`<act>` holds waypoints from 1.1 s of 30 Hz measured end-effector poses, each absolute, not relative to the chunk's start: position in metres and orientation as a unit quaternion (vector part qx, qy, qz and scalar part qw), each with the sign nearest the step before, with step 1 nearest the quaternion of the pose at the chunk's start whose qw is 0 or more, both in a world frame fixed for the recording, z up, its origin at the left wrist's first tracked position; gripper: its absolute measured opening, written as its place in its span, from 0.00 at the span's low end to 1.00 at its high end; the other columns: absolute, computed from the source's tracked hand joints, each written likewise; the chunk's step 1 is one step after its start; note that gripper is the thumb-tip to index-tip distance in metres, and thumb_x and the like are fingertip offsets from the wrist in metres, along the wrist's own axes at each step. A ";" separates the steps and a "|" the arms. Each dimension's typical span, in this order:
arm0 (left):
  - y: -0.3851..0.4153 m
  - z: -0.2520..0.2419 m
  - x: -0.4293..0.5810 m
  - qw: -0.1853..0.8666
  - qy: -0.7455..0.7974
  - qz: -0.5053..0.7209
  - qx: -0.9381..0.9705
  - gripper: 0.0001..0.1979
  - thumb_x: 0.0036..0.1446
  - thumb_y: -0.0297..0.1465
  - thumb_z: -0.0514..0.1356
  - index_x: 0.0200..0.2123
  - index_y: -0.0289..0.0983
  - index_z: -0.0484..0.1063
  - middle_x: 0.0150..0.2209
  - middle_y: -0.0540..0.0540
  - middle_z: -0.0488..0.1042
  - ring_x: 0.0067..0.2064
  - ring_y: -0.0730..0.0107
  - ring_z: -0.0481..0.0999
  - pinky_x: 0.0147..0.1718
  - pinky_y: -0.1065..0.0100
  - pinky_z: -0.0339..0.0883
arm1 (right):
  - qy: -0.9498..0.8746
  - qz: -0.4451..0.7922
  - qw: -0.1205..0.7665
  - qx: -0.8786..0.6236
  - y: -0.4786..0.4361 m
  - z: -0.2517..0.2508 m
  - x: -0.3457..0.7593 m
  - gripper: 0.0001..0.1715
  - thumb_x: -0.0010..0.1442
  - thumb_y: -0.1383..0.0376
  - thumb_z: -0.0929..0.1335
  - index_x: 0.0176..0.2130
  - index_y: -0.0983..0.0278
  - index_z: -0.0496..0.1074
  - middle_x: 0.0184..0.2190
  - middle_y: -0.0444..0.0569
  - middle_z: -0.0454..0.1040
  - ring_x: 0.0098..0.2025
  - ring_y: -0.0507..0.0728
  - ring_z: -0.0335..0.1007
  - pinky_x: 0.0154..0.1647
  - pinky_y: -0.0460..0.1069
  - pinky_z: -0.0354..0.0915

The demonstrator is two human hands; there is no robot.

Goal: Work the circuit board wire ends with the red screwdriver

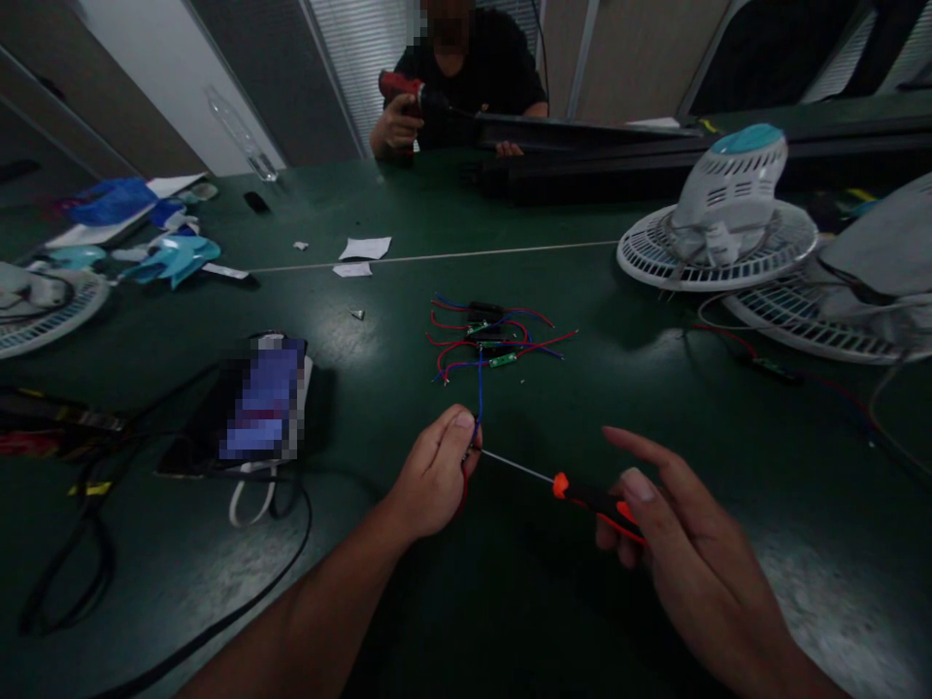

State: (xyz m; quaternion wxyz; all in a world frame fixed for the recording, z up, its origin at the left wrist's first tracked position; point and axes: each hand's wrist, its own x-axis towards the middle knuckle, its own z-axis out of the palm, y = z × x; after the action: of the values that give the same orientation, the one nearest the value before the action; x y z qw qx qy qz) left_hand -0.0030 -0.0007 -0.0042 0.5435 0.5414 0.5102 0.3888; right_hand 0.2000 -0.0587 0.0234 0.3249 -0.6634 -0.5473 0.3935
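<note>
My left hand (435, 476) is closed around a small part with a blue wire (481, 388) rising from it and a red wire hanging below; the part's body is mostly hidden by my fingers. In my right hand (691, 544) is a screwdriver (598, 503) with a black and orange handle, held between thumb and fingers while the index finger stretches out. The screwdriver's thin shaft points left, its tip at the part in my left hand. Just beyond lies a cluster of small circuit boards (502, 360) with red and blue wires, some with black covers.
White fan heads (717, 243) stand at the right, and part of another fan (50, 306) at the left. A phone (266, 398) with cables lies left. Across the green table (349, 388), a person holds a red drill (400, 87) beside long black bars (597, 175).
</note>
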 end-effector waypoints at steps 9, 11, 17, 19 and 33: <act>-0.001 -0.002 -0.003 0.539 0.507 0.384 0.552 0.16 0.63 0.37 0.45 0.26 0.37 0.62 0.20 0.55 0.58 0.22 0.76 0.58 0.23 0.72 0.54 | -0.609 0.356 0.326 -0.629 -0.059 0.023 0.201 0.21 0.64 0.57 0.59 0.53 0.62 0.61 0.17 0.40 0.71 0.18 0.53 0.69 0.17 0.46 0.65; -0.001 -0.001 -0.003 0.538 0.508 0.383 0.554 0.16 0.63 0.37 0.44 0.26 0.37 0.62 0.20 0.55 0.58 0.22 0.75 0.58 0.23 0.72 0.54 | -0.612 0.355 0.333 -0.623 -0.059 0.023 0.200 0.21 0.64 0.57 0.60 0.54 0.62 0.61 0.17 0.40 0.71 0.18 0.53 0.69 0.17 0.46 0.65; 0.000 -0.002 -0.003 0.541 0.508 0.387 0.547 0.16 0.62 0.38 0.45 0.25 0.37 0.62 0.21 0.55 0.58 0.22 0.75 0.58 0.23 0.72 0.54 | -0.615 0.341 0.340 -0.624 -0.057 0.024 0.200 0.21 0.62 0.57 0.61 0.53 0.63 0.61 0.18 0.40 0.72 0.18 0.53 0.69 0.17 0.46 0.65; 0.000 -0.002 -0.002 0.543 0.509 0.390 0.542 0.16 0.62 0.38 0.45 0.25 0.37 0.62 0.21 0.55 0.58 0.23 0.76 0.58 0.23 0.72 0.55 | -0.618 0.333 0.344 -0.624 -0.057 0.024 0.200 0.22 0.62 0.57 0.62 0.53 0.63 0.60 0.18 0.40 0.72 0.18 0.53 0.69 0.17 0.46 0.65; 0.000 -0.003 -0.003 0.551 0.509 0.391 0.533 0.17 0.62 0.38 0.45 0.26 0.37 0.62 0.22 0.54 0.58 0.23 0.76 0.59 0.23 0.73 0.54 | -0.596 0.355 0.349 -0.630 -0.058 0.022 0.200 0.23 0.61 0.57 0.63 0.54 0.60 0.59 0.25 0.43 0.75 0.23 0.54 0.73 0.21 0.47 0.67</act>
State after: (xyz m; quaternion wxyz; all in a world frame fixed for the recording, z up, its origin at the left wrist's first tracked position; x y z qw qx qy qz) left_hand -0.0029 -0.0003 -0.0029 0.5514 0.5326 0.5090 0.3914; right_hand 0.1999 -0.0584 0.0221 0.3488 -0.6298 -0.5963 0.3551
